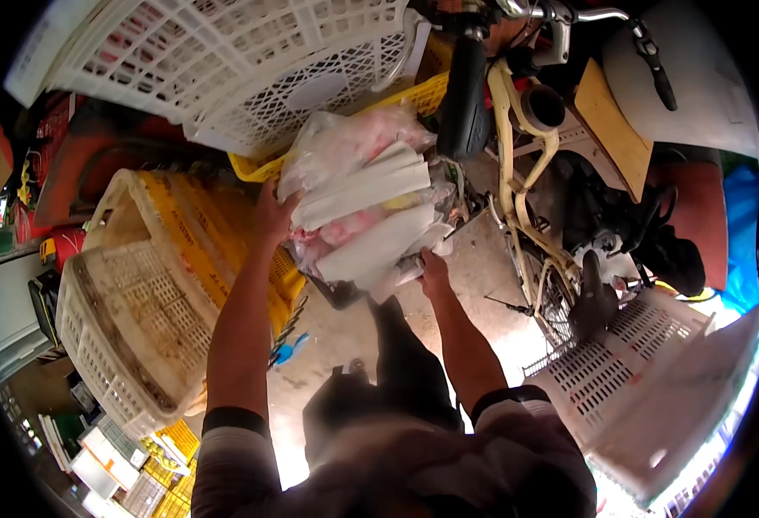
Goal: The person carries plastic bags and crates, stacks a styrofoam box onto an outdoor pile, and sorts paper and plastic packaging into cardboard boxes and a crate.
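Note:
A bulky bundle of clear plastic bags (358,142) with pink and red contents lies in front of me, with white flat strips (375,246) across its top. My left hand (276,214) grips the bundle's left edge, its fingertips partly hidden behind the plastic. At the lower right edge, my right hand (434,269) is closed on the crumpled plastic. What the bags contain is too blurred to name. Just behind the bundle is a yellow crate (431,91); I cannot tell whether the bundle rests partly on it.
A large white perforated basket (224,69) stands above the yellow crate. Stacked crates (138,319) are at my left. On the right is a bicycle (509,129) with a cream frame and black grips. Another white basket (630,345) stands at the lower right.

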The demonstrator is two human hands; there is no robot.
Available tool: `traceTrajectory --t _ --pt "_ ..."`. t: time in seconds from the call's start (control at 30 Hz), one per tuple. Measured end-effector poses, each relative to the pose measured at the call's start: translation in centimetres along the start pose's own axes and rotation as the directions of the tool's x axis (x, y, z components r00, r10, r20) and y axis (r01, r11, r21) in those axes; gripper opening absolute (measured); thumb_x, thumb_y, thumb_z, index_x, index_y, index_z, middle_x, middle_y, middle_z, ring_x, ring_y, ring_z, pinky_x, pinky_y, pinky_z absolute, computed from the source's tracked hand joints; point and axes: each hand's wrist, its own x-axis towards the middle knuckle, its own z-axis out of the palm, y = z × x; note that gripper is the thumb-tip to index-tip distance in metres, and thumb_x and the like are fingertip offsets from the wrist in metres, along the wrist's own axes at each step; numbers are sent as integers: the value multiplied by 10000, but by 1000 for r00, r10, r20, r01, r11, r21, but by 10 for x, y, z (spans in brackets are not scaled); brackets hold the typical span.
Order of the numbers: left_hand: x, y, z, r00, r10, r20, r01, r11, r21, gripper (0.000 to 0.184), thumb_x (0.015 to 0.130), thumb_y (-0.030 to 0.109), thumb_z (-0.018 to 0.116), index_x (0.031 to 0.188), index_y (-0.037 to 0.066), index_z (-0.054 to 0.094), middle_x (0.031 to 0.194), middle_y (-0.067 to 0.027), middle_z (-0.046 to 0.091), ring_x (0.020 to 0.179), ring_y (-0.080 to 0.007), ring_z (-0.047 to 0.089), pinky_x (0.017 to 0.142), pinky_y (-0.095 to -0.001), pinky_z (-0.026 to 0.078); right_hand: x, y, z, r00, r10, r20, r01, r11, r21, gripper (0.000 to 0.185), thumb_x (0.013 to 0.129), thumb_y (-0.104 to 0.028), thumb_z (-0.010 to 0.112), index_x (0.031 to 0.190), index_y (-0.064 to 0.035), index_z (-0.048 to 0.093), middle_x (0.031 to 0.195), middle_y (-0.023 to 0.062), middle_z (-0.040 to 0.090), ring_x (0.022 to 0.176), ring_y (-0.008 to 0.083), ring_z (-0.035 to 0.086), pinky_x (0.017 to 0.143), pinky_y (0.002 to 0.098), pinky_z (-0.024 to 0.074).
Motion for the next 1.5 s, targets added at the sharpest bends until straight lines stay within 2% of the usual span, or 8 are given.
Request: traceTrajectory --t 0.07,0.1,0.43,0.93,1.17,1.27,1.37,1.5 --pt "15 30 5 996 25 90 -19 997 -70 716 816 344 760 1371 3 462 1270 -258 586 1163 -396 575 980 -443 450 6 5 0 979 -193 60 202 947 -248 339 926 -375 558 1076 -77 620 942 76 615 792 226 572 604 382 476" --pt "25 18 18 991 100 87 -95 994 -56 698 810 327 765 1361 11 477 1256 -250 597 1147 -397 583 969 -442 457 3 -22 6 948 318 21 -316 927 204 383 933 -377 605 1167 -75 613 1049 50 613 931 210 580 735 404 508" --pt "16 -19 93 974 -93 205 58 984 170 826 769 482 771 1415 77 452 1267 -231 613 1163 -388 591 953 -437 490 15 -53 32 851 507 -132 -479 855 197 476 878 -416 665 1096 6 646 1037 128 658 895 268 630 672 439 521" --pt "85 -95 68 868 238 437 -155 964 -216 680 782 240 813 1350 16 514 1298 -170 607 1194 -287 574 1004 -384 441 29 8 49 892 213 -399 -84 944 318 348 803 -130 619 1115 23 632 897 108 650 760 231 602 661 390 493" --pt "-5 -83 45 747 241 620 -288 957 -25 649 844 360 727 1373 43 523 1387 -177 555 1301 -330 504 1057 -400 408 -108 65 48 712 42 -701 138 970 198 310 808 -133 572 1053 42 643 886 170 662 831 263 621 768 395 490" --pt "-52 -88 61 659 260 705 -379 925 13 685 867 378 703 1434 77 463 1471 -161 471 1372 -307 423 1112 -409 350 -201 102 23 845 -206 -493 -121 824 -553 478 878 -193 563 1310 12 549 1252 235 605 1146 360 597 965 428 483" --pt "-99 -108 98 546 168 821 -404 911 82 680 839 457 711 1365 62 538 1388 -178 555 1299 -325 505 1064 -402 405 -267 124 13 721 288 -631 -116 947 300 574 878 -299 580 1360 2 502 1232 263 610 1139 358 608 974 403 493" --pt "-190 -51 111 447 62 893 -479 859 180 809 759 507 757 1367 30 520 1380 -203 552 1279 -324 520 1046 -395 418 -350 220 11 662 231 -713 17 947 322 296 909 -182 628 1136 7 625 927 118 671 857 219 644 747 351 532"
